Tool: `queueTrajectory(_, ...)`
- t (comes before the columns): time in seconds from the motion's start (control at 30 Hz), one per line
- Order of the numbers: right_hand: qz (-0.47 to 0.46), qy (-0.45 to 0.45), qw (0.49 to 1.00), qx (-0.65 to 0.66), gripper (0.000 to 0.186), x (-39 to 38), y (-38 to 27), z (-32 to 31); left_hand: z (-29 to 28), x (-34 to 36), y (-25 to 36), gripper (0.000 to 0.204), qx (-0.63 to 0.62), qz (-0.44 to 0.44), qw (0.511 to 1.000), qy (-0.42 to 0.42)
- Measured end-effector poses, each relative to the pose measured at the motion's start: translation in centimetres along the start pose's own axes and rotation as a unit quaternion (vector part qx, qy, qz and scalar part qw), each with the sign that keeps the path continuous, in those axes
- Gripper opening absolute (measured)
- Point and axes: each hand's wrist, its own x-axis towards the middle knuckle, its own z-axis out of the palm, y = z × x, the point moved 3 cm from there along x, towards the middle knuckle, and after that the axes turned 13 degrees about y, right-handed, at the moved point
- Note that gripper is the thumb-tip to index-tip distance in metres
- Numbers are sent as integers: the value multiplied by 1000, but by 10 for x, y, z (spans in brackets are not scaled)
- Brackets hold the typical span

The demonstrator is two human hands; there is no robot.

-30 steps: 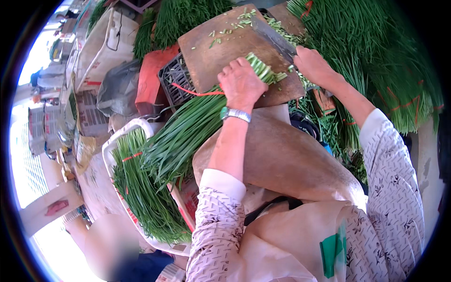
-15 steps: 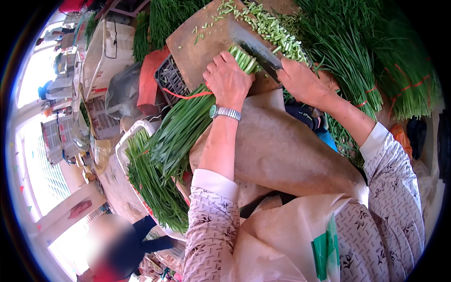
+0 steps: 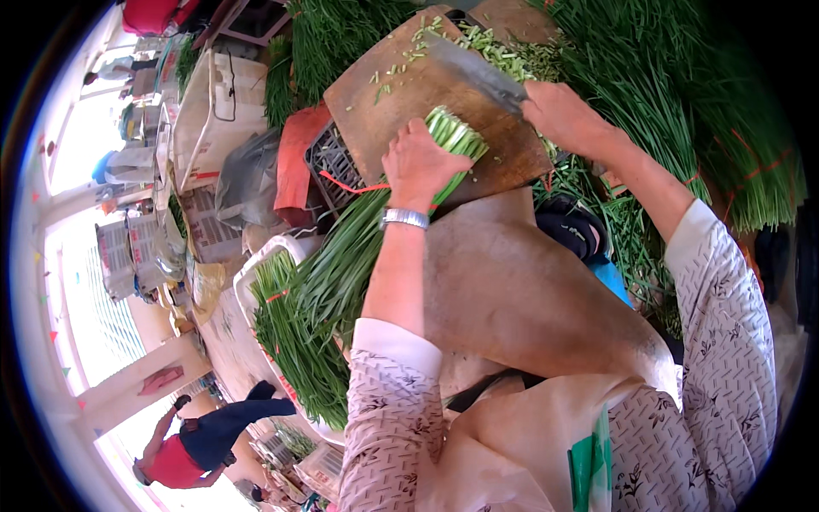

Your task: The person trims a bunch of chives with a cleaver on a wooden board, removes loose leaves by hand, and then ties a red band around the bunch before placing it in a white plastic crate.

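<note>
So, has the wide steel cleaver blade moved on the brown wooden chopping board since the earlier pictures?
Yes. The wide steel cleaver blade moved away from the green bundle's cut end, toward the brown wooden chopping board's far edge.

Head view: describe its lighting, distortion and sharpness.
Head view: hard sunlight on the brown wooden cutting board, left edge of the frame blown out white; fisheye bends straight edges toward the black rim; left hand and green chive bundle sharp, right hand sharp too.
</note>
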Motion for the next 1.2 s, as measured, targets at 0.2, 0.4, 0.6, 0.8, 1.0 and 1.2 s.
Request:
queueTrajectory(0.2,-80,-47,991,95,24,9,-22,13,-9,20,-11,74,-69,-51,991,-100)
queueTrajectory(0.4,-6,-181,983,17,20,12,-23,28,13,-1,-20,74,-28,-1,1000,-1)
queueTrajectory(0.6,-132,-54,989,-41,14,44,-33,76,-2,-2,-9,75,-81,-32,996,-19)
queueTrajectory(0.8,-194,36,959,-204,31,9,-24,58,-34,-20,-24,70,-147,-15,988,53)
queueTrajectory(1.0,-219,-55,955,-191,45,-30,-39,67,-103,-60,-73,77,-299,5,926,230)
queueTrajectory(1.2,-284,-2,942,-176,46,-40,-54,42,-153,-87,-64,85,-367,14,895,252)
